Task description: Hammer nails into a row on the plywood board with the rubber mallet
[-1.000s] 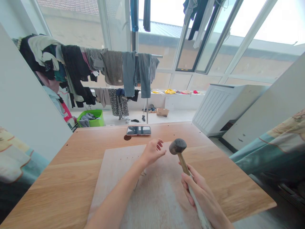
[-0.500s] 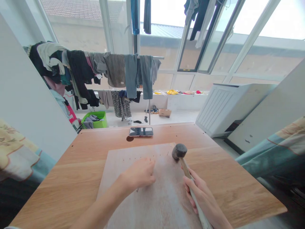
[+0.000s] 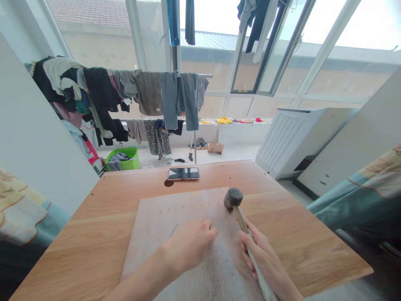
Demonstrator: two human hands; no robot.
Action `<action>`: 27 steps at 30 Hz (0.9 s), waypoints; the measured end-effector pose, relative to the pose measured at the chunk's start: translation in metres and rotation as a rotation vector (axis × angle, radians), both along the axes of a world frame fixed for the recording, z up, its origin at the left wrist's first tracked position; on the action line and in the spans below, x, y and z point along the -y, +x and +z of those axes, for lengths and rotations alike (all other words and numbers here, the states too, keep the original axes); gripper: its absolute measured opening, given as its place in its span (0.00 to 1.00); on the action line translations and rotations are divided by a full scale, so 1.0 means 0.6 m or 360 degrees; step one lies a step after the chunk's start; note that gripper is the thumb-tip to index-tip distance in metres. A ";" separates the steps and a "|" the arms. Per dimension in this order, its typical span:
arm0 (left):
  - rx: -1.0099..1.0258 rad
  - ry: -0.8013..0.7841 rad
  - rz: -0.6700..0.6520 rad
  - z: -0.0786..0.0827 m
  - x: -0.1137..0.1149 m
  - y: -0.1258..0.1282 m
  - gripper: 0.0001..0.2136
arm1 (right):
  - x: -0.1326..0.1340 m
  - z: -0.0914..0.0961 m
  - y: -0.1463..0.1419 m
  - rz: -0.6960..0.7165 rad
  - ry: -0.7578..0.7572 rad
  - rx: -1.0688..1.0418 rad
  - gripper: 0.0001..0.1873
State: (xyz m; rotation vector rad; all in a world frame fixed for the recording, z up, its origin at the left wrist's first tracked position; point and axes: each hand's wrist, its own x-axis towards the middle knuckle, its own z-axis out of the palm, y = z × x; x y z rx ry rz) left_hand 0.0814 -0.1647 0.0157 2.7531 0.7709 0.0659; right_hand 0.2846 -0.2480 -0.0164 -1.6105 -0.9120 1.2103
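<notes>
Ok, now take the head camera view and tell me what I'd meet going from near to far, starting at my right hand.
Your right hand → the mallet head → the phone → the small cardboard box → the yellow bundle.

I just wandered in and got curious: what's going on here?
A person's right hand grips a black-headed, pale-handled mallet. The curled left hand is over a pale wooden board; whether it holds anything is hidden. A thin grey nail-like piece is on that board, and a dark-screened phone rests beyond it on a brown wooden table.
</notes>
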 end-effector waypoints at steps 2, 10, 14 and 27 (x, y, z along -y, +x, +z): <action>0.0033 -0.0058 0.0009 0.007 -0.003 0.000 0.07 | 0.000 0.000 0.000 -0.0006 -0.0004 0.0006 0.35; 0.0754 -0.0854 0.0178 0.014 -0.070 0.008 0.04 | -0.001 0.003 -0.004 -0.0023 -0.0006 0.0001 0.35; 0.1251 -0.0789 0.0635 -0.020 -0.116 0.035 0.04 | -0.002 0.004 -0.004 -0.0015 0.0010 0.0011 0.33; 0.1358 -0.0635 0.0709 -0.062 -0.124 0.048 0.03 | 0.003 0.004 -0.001 0.0034 0.0041 0.0007 0.27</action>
